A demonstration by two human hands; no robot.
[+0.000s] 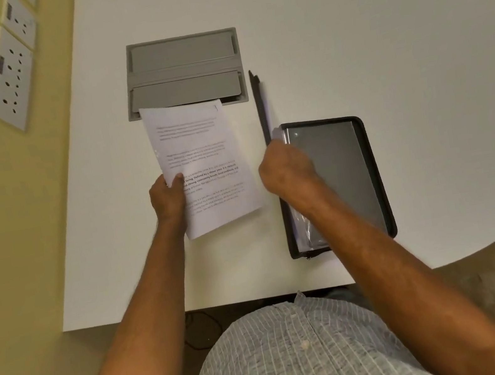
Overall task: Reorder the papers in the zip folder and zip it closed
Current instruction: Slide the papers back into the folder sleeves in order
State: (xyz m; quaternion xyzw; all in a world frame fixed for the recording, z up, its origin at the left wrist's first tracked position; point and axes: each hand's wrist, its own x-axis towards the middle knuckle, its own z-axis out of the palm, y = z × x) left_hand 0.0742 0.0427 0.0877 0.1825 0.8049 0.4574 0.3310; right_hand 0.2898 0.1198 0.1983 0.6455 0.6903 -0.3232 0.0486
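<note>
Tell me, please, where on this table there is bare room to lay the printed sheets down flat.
Bare white table lies beyond the zip folder, right of the grey hatch, and along the near edge below the papers. It is crowded between the left hand and right hand.

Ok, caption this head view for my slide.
Left hand holds printed white papers; right hand reaches into open black zip folder on white table.

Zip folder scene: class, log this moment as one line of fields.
left hand: holds papers | right hand: grip on upright cover | zip folder: open, unzipped | stage: reordering
</note>
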